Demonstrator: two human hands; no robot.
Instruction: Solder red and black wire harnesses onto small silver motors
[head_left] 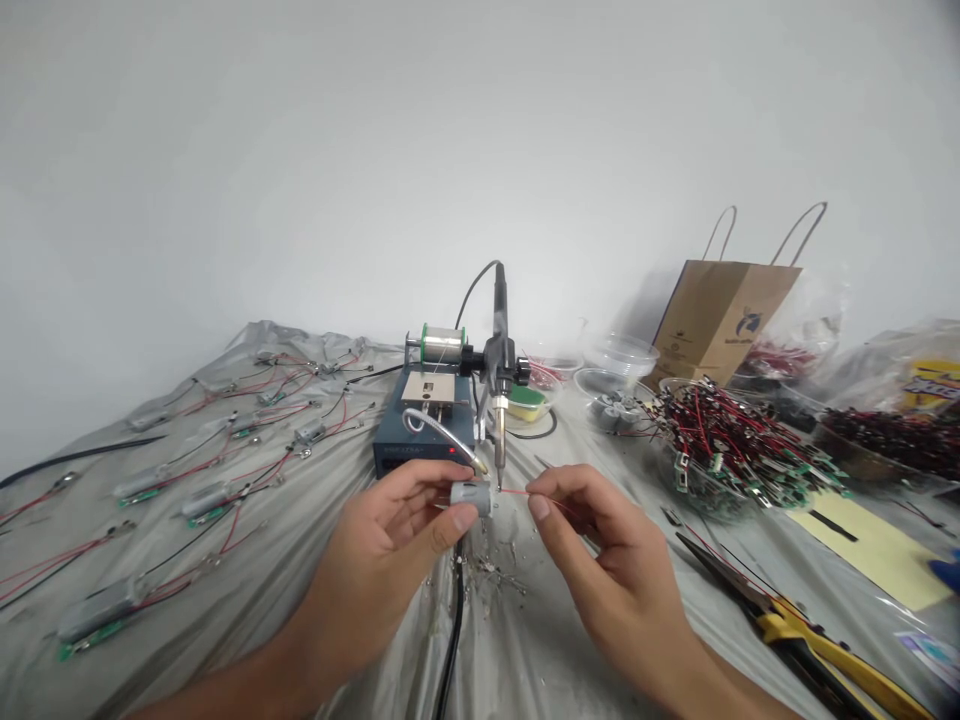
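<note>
Between the thumb and fingers of my left hand (409,525) is a small grey cylindrical motor (472,497), its end facing right. My right hand (596,550) pinches a thin red wire (514,491), whose end points left to the motor. Directly above the meeting point, a soldering iron (500,440) hangs tip down in a black clamp; whether its tip touches the wire or the motor I cannot tell. A curved metal solder guide tube (442,430) ends beside the tip. Behind sits the blue soldering station (390,430) with a solder spool (442,344) on top.
Several wired motors (206,500) lie on the left of the plastic-covered table. Tubs of wired connectors (720,450), a paper bag (720,315) and yellow-handled pliers (795,630) are on the right. A yellow sponge (527,398) sits behind the iron. Solder scraps (491,580) litter the front.
</note>
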